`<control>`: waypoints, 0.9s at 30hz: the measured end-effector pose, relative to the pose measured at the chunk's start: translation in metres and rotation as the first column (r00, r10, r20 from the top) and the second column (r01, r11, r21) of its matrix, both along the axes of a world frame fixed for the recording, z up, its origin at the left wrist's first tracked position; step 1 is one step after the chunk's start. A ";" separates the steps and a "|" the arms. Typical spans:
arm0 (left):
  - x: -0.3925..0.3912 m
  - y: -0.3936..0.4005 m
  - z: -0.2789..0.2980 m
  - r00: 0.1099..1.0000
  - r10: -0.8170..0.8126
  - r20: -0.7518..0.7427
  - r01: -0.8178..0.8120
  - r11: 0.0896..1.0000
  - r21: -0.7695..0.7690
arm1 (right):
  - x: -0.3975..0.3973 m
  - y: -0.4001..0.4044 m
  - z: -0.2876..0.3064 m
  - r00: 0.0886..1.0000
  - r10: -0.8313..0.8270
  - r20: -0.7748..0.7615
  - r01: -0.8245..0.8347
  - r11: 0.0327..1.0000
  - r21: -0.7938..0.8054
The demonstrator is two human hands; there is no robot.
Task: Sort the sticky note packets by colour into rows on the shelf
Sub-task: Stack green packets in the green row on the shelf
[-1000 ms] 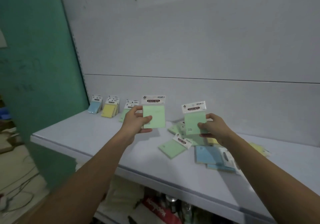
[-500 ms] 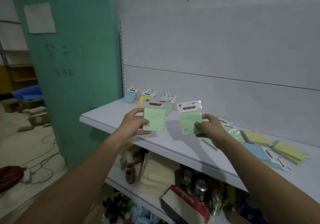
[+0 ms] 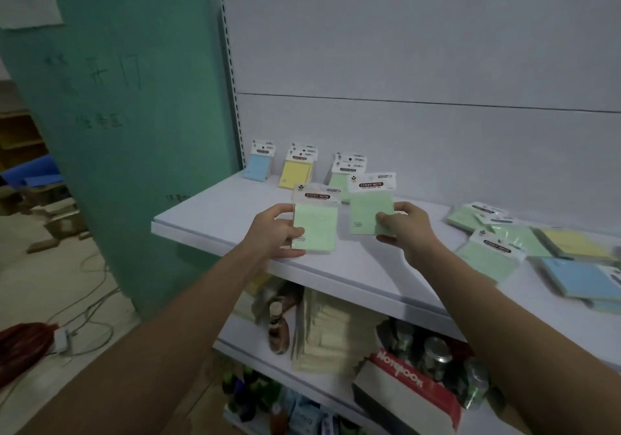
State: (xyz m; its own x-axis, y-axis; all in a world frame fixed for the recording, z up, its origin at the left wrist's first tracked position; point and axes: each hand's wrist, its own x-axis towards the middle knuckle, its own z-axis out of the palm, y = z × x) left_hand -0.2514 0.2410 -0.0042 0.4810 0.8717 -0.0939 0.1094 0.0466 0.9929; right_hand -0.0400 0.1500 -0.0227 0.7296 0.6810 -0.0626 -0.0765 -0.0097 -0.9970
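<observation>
My left hand grips a green sticky note packet by its left edge, above the shelf's front. My right hand pinches a second green packet by its lower right corner. Both packets are upright and side by side. Against the back wall lean sorted rows: a blue packet, yellow packets and green packets, the green row partly hidden behind the held packets. At the right lies a loose pile of green, yellow and blue packets.
A green pillar stands left of the shelf. The lower shelf holds bottles, stacked paper, jars and a red box. Cables trail over the floor at the left.
The view has swung left and nearer to the sorted rows. Both hands, each still holding its green packet, have moved leftward towards the green row at the back.
</observation>
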 end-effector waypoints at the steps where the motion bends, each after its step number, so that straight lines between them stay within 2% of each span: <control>1: 0.000 0.010 -0.001 1.000 0.001 -0.006 -0.001 1.000 0.004 | 0.001 0.009 -0.002 1.000 -0.012 0.007 0.012 1.000 -0.002; 9: 0.018 0.113 -0.002 0.996 -0.074 0.054 0.073 0.997 0.020 | 0.012 0.095 -0.014 0.988 -0.122 0.091 0.122 0.992 0.010; 17: 0.033 0.167 -0.029 0.978 -0.145 0.151 0.150 0.988 -0.020 | 0.022 0.138 -0.021 0.959 -0.227 0.171 0.243 0.967 -0.077; 22: 0.046 0.200 -0.038 0.965 -0.186 0.182 0.191 0.981 -0.013 | 0.019 0.160 -0.036 0.873 -0.322 0.366 0.401 0.902 -0.161; 27: 0.048 0.214 -0.050 0.941 -0.255 0.222 0.258 0.966 0.015 | 0.010 0.173 -0.039 0.784 -0.299 0.544 0.477 0.851 -0.219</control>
State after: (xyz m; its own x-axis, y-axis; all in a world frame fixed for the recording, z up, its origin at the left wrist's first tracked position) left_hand -0.2036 0.4554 -0.0547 0.6983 0.7152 0.0281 -0.1015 0.0601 0.9930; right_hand -0.0296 0.3230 -0.0612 0.9215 0.3345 0.1973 0.3321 -0.4155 -0.8468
